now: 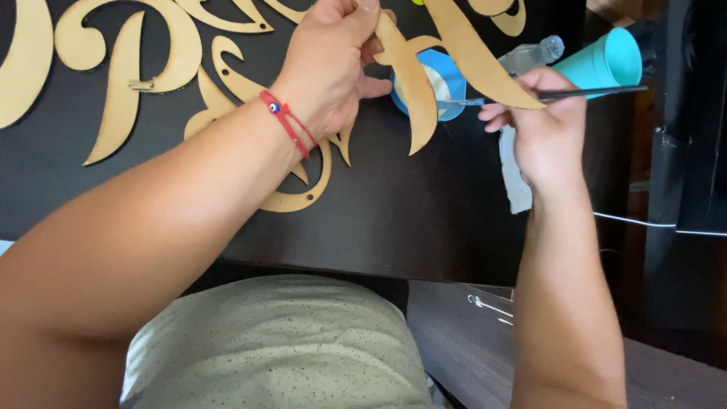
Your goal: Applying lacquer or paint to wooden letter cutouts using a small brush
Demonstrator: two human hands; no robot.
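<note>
Left hand (329,64) grip pinches a tan, curvy wooden letter (447,57); right hand (541,121) grip pinches a thin brush (583,93).

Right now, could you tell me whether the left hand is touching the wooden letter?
Touching. The head view shows the left hand pinching the wooden letter near its top edge, fingers wrapped over it.

Tan wooden letter cutout (454,57), flat and curved, raised tilted over the far counter. Thin black paintbrush (583,93) lying level, tip leftward against the cutout's edge.
</note>
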